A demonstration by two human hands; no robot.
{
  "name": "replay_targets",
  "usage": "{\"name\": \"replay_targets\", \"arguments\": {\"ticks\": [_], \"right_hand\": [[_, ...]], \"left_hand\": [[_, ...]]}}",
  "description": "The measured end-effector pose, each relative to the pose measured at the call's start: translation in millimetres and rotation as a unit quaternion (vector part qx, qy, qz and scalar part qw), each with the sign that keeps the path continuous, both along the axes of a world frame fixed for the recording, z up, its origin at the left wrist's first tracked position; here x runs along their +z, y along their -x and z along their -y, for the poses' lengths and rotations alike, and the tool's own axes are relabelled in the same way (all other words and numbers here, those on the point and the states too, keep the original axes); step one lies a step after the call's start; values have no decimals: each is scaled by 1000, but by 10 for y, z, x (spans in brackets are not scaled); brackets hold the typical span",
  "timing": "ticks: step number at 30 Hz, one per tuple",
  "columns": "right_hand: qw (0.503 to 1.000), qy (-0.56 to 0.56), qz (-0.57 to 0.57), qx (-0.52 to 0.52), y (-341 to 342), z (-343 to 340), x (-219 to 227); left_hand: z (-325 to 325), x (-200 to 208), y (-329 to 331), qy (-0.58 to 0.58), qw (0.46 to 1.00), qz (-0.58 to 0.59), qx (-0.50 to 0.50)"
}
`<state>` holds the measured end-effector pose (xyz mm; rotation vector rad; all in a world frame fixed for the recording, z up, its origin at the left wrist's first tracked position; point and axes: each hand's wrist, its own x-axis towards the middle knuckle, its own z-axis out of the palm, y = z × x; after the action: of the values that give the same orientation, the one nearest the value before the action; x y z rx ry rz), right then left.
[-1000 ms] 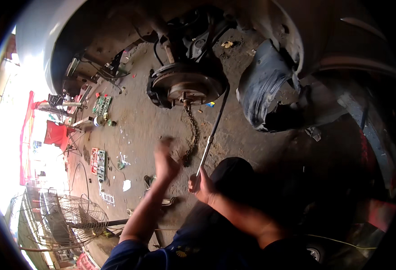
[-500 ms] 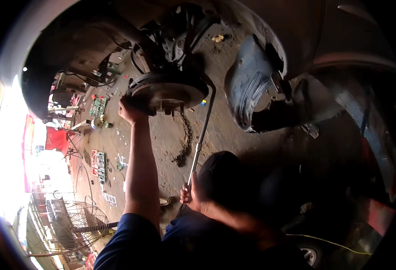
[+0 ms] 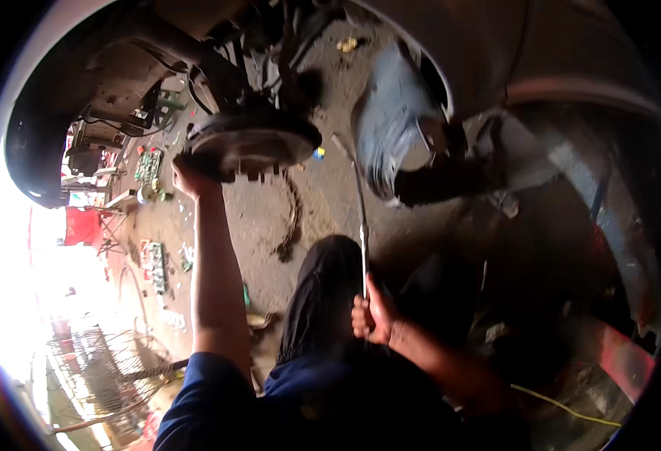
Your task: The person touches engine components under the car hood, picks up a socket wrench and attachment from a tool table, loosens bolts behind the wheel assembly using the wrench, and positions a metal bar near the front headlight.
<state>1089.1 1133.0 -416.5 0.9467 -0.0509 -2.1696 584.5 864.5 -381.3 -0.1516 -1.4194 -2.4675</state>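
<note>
My left hand (image 3: 188,179) grips the left edge of the brake disc (image 3: 259,146), beside a dark lump at its rim; its fingers are partly hidden. Several studs stick out of the disc's lower face. In my right hand (image 3: 375,314) is a long metal wrench (image 3: 364,237), my fingers wrapped round its bright handle. It points away from me, and its bent head stands apart from the disc, to its right.
Suspension arms (image 3: 218,71) rise behind the disc under the car's wheel arch. A loose grey plastic liner (image 3: 387,113) hangs at right. A caged fan (image 3: 113,368) stands at lower left, and a yellow cord (image 3: 563,410) lies at lower right.
The wrench head has come away from the disc's right side, and my right hand has moved right with it. My left hand keeps its place on the disc while the whole view has shifted.
</note>
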Motion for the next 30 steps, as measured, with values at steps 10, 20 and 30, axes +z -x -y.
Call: {"name": "replay_targets", "arguments": {"ticks": [10, 20, 30], "right_hand": [[990, 44, -133, 1, 70, -101, 419], [990, 79, -104, 47, 52, -655, 624], [920, -265, -172, 230, 214, -918, 119]], "left_hand": [[577, 212, -179, 561, 786, -25, 258], [-2248, -966, -1789, 105, 887, 334, -302], [-2573, -1285, -728, 135, 947, 114, -267]]}}
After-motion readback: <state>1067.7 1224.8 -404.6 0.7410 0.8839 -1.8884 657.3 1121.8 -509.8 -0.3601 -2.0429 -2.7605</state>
